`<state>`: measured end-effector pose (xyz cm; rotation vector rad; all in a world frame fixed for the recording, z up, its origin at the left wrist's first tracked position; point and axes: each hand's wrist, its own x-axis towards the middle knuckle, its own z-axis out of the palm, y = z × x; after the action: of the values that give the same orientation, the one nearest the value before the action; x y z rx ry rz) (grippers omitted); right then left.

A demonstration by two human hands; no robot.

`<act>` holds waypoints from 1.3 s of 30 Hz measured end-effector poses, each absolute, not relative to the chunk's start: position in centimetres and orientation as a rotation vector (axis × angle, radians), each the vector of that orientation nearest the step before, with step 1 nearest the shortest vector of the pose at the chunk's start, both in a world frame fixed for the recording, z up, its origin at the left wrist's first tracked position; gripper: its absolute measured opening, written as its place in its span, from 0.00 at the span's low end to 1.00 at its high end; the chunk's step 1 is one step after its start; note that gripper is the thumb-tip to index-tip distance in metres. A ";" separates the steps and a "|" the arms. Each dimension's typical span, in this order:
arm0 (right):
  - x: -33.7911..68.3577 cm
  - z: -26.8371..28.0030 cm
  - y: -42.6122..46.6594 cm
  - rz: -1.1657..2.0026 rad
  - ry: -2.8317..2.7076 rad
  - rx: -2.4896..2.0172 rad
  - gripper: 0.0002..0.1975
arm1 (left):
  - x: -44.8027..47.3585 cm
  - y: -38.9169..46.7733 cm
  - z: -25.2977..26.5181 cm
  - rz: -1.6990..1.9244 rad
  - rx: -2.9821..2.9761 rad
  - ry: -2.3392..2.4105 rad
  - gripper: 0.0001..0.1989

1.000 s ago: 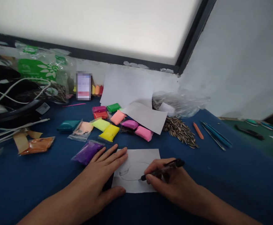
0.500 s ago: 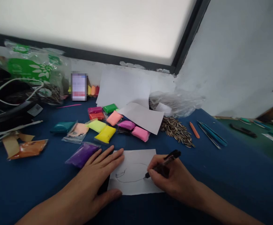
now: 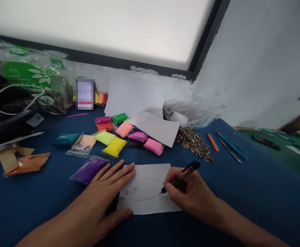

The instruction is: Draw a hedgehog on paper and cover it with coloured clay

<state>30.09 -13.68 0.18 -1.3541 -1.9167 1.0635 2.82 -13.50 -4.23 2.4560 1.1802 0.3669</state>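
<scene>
A white sheet of paper (image 3: 150, 204) lies on the blue table in front of me, with a thin curved outline drawn on it. My right hand (image 3: 188, 190) is closed around a black pen (image 3: 179, 176), its tip at the right end of the lower line. My left hand (image 3: 108, 192) rests flat with fingers apart, fingertips and thumb on the paper's left edge. Touching or just behind those fingers is a purple clay packet (image 3: 88, 170). Yellow (image 3: 115, 147) and pink (image 3: 154, 146) clay packets lie beyond the sheet.
Sunflower seeds (image 3: 193, 144) are heaped at the right, near an orange stick (image 3: 213, 142) and blue tweezers (image 3: 233, 146). Folded white paper (image 3: 160, 128) lies behind the packets. White cables (image 3: 13, 139) and an orange packet (image 3: 28, 164) are on the left. A phone (image 3: 85, 94) stands by the wall.
The pen tip has moved slightly right and up, and the lower line has grown a little longer. My left hand stays on the paper. The view has shifted slightly.
</scene>
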 end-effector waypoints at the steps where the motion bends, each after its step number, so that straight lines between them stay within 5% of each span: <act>1: 29.9 0.3 -13.8 1.038 -1.909 -1.335 0.05 | 2.9 -13.6 -4.4 0.387 2.460 1.196 0.39; 26: 28.5 0.5 -14.6 0.967 -2.089 -1.232 0.07 | 3.2 -13.9 -4.5 0.460 2.449 1.244 0.39; 39: 30.0 1.4 -14.0 1.180 -2.031 -1.422 0.05 | 2.7 -13.7 -3.5 0.374 2.413 1.192 0.37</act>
<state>30.04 -14.00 1.42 -1.4215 -2.0314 1.1801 2.73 -13.72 -3.48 2.4127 1.1917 0.3740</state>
